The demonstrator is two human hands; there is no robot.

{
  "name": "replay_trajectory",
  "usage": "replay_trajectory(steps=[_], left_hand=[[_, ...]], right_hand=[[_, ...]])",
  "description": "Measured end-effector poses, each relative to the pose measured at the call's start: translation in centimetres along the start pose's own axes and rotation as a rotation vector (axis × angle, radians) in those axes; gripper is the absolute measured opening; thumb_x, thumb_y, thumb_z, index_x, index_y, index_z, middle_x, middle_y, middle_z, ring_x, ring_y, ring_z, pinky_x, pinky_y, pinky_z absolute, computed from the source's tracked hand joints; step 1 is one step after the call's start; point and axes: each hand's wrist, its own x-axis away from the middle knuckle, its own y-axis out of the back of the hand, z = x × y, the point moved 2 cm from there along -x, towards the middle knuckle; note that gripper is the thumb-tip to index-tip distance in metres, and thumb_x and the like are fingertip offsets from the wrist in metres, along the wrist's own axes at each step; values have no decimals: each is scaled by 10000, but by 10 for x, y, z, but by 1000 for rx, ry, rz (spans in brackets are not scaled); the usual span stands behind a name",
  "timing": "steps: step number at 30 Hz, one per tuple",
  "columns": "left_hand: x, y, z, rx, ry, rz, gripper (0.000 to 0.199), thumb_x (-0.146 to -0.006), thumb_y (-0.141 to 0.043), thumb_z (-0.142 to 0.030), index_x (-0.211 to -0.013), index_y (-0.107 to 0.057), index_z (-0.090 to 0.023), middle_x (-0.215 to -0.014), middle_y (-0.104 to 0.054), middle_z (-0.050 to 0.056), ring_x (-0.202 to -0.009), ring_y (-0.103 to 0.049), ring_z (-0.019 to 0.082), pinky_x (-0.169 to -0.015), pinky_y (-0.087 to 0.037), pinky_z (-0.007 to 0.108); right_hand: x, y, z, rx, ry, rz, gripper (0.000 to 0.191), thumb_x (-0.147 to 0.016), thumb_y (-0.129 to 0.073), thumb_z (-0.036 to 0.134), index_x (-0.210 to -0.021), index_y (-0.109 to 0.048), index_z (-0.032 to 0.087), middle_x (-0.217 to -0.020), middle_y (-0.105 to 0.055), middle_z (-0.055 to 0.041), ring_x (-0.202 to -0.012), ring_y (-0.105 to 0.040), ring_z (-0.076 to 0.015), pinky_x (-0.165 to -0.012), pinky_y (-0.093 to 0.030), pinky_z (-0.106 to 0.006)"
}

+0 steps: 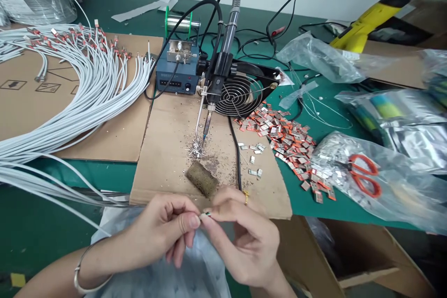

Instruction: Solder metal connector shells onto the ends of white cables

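My left hand and my right hand meet at the fingertips in front of the cardboard's near edge. Each pinches at a tiny piece between them, with a bit of green and white showing; most of it is hidden by the fingers. Just beyond the hands lies a brown sponge. Above it a soldering iron points tip down in its holder, over a small heap of solder scraps. A few small metal connectors rest on the cardboard to the right.
White cables fan out at the left. Behind stand a blue soldering station, a solder spool and a round fan guard. Orange-and-silver parts, red scissors and plastic bags lie right. An open box sits below.
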Motion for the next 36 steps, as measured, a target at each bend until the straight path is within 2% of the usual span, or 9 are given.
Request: replay_trajectory(steps=[5, 9, 12, 17, 21, 27, 30, 33, 36], left_hand=[[5, 4, -9, -217, -99, -79, 332, -856, -502, -432, -698, -547, -144, -544, -502, -39, -415, -487, 48, -401, -352, 143], [-1, 1, -6, -21, -61, -74, 427, -781, -547, -549, -647, -510, -146, -461, -468, -46, -344, -456, 55, -333, -323, 142], [-6, -4, 0, 183, -41, -14, 443, -743, -587, -567, -631, -489, -150, -434, -486, -40, -286, -419, 48, -277, -282, 135], [-6, -6, 1, 250, -17, 32, 403, -747, -615, -527, -685, -507, -143, -455, -514, -42, -285, -419, 34, -279, -280, 116], [-3, -3, -3, 237, -25, 66, 393, -771, -587, -526, -708, -512, -145, -451, -491, -55, -272, -391, 25, -269, -243, 111], [8, 3, -6, 80, 118, 264, 381, -839, -483, -524, -767, -507, -151, -498, -370, -95, -296, -329, 7, -300, -211, 118], [11, 5, -10, -62, 149, 267, 377, -860, -448, -513, -762, -493, -152, -494, -359, -95, -318, -312, 12, -316, -193, 126], [9, 4, -10, -54, 159, 309, 374, -866, -441, -510, -744, -484, -159, -476, -325, -98, -325, -286, 23, -317, -191, 136], [3, 2, -9, 47, 88, 334, 386, -853, -453, -527, -707, -448, -170, -491, -294, -96, -330, -271, 27, -315, -190, 144]], right_hand=[[-6, 7, -1, 26, -87, 185, 132, -778, -596, 105, -679, -590, 192, -575, -564, 6, -518, -513, -121, -470, -403, -246], [-4, 1, 0, 112, 45, 22, 141, -778, -574, 78, -705, -600, 195, -579, -569, -7, -510, -512, -129, -454, -412, -258], [0, -8, 6, 353, 233, -135, 164, -747, -556, 33, -720, -599, 189, -560, -557, -28, -497, -478, -139, -447, -398, -280], [10, -9, 25, 629, 380, -95, 213, -691, -598, -10, -780, -588, 183, -485, -535, 5, -448, -399, -117, -413, -328, -271], [12, 11, 31, 359, 250, -206, 262, -688, -575, -46, -812, -593, 185, -589, -560, 7, -487, -454, -111, -495, -409, -285], [-9, 17, 12, 58, -146, 354, 146, -751, -693, 140, -866, -637, 211, -717, -614, 14, -684, -570, -131, -616, -431, -258], [-13, 16, 8, 1, -212, 433, 71, -769, -662, 131, -736, -636, 188, -660, -604, 22, -650, -549, -117, -622, -402, -253], [-11, 10, 2, -162, -244, 401, 134, -757, -678, 166, -635, -623, 176, -578, -566, 23, -558, -485, -106, -537, -357, -241], [-4, -4, -8, -492, -269, 169, 180, -735, -710, 242, -599, -607, 182, -536, -521, 25, -504, -424, -104, -485, -321, -242]])
